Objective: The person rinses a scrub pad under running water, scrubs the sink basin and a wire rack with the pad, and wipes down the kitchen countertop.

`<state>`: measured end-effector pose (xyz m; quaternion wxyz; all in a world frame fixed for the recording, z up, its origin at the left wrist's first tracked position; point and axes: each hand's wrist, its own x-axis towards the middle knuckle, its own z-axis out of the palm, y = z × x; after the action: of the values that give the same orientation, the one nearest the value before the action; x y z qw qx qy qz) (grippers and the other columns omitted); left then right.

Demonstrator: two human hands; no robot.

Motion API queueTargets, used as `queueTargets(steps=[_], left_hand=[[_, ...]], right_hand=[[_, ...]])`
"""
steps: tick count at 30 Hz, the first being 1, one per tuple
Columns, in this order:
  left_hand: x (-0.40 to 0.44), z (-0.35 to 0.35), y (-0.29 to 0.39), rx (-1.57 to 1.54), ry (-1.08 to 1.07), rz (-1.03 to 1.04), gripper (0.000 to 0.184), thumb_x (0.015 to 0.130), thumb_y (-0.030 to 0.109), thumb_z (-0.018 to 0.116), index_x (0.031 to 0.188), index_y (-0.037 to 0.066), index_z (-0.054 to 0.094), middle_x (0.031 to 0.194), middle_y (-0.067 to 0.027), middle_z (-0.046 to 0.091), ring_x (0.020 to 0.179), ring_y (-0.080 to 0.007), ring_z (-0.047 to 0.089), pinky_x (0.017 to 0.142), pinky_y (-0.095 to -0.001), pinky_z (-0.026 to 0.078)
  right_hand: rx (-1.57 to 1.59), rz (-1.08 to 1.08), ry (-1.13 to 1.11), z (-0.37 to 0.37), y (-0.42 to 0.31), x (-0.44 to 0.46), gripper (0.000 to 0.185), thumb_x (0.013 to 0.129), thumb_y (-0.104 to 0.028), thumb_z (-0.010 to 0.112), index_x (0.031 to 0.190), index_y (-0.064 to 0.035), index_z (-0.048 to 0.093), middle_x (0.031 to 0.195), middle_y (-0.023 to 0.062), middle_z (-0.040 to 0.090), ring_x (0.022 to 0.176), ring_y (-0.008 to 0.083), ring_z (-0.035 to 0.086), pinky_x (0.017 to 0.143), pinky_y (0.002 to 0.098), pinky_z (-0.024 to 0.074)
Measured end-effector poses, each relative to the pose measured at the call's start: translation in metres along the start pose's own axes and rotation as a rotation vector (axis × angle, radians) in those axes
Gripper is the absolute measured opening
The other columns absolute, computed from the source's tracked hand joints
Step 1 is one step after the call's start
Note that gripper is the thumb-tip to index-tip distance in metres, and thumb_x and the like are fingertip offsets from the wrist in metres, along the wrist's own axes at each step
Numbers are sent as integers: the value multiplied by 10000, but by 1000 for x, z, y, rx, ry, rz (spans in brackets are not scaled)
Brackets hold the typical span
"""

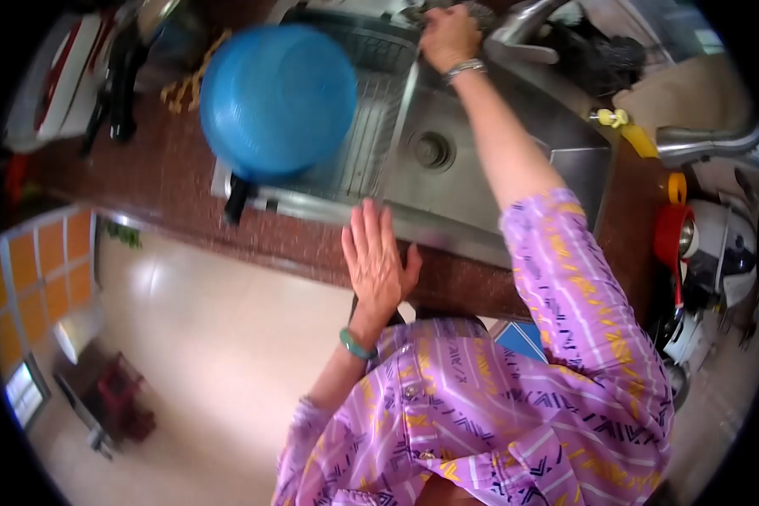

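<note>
My left hand (374, 263), with a green bangle on the wrist, lies flat with its fingers apart at the front rim of the steel sink (472, 198). Nothing is in it. Across the sink, my right hand (449, 38) reaches to the back ledge beside the faucet (523, 38). Its fingers are curled in at a greyish, rough-looking clump, and whatever they hold is too blurred to make out. A blue plastic basin (278, 99), seemingly upside down, rests over the wire dish rack (369, 139) left of the sink bowl.
A red-brown countertop (160, 181) runs along the front and left. A black handle (122, 84) and a white-and-red object (63, 76) are at far left. A red ladle-like item (670, 232) and metal cookware (725, 244) stand at right. Dark furniture (114, 392) is on the floor behind.
</note>
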<state>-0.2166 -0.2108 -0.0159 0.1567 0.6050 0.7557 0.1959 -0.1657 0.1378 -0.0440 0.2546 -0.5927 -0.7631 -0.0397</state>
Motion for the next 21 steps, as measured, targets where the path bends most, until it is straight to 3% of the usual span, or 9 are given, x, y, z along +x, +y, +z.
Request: queueTargets(steps=[1,2,4,6,8,9,12,17,21], left_hand=[[1,1,-1,3,9,4,694,741,260,606,1330,-17,364,1437,-218,281,1342,-385,236,1073,-507,186],[1,2,-2,-3,9,6,693,739,257,610,1326,-21,368,1435,-216,285,1341,-384,241,1073,-504,190],[1,-2,-2,-33,9,6,678,732,234,621,1319,-7,382,1433,-206,293,1340,-378,246,1072,-500,198],[0,1,-6,-61,42,-4,665,724,219,631,1311,10,398,1437,-200,288,1345,-375,240,1074,-499,197],[-3,-2,-5,-131,180,43,538,691,141,649,1204,47,514,1331,-187,432,1249,-367,386,1009,-484,302],[-8,3,-10,-126,181,42,538,691,141,649,1204,47,514,1331,-187,432,1249,-367,386,1009,-484,302],[-15,16,-28,-378,385,309,187,634,63,666,814,35,619,778,-104,582,710,-302,556,664,-402,444],[-43,-37,-42,-554,275,382,190,612,-92,604,772,10,623,754,-126,626,663,-282,619,605,-330,491],[-49,-77,-73,-404,623,-300,99,876,79,528,890,23,609,784,-52,615,669,-134,544,631,-253,437]], right_hand=[[274,-123,-33,25,33,10,144,734,-136,616,847,-94,694,923,105,640,853,278,609,736,397,490],[704,66,-93,-17,6,-6,183,739,-82,578,873,-3,675,795,174,644,778,262,634,708,333,489],[628,90,-349,-81,-35,-35,239,751,-138,600,953,-37,678,988,171,640,934,262,603,830,340,464],[814,-261,-173,-97,-56,-72,195,717,-147,638,898,-117,703,791,101,604,698,239,606,684,327,499],[1011,-291,-379,-118,-94,-116,223,721,-92,628,939,-88,674,868,98,593,748,223,587,690,314,495],[1038,-389,-398,-127,-113,-136,238,736,-86,610,968,-79,659,893,87,584,785,217,576,698,308,493],[998,-620,-747,-121,-148,-175,359,756,-47,621,1115,-53,598,1033,93,526,855,209,555,747,320,488],[651,-860,-783,-114,-143,-199,349,721,-13,607,1064,-78,611,1070,91,519,956,271,519,809,367,473],[687,-718,-782,-133,-146,-219,321,692,25,580,1002,-51,615,1048,98,530,963,293,515,808,381,468]])
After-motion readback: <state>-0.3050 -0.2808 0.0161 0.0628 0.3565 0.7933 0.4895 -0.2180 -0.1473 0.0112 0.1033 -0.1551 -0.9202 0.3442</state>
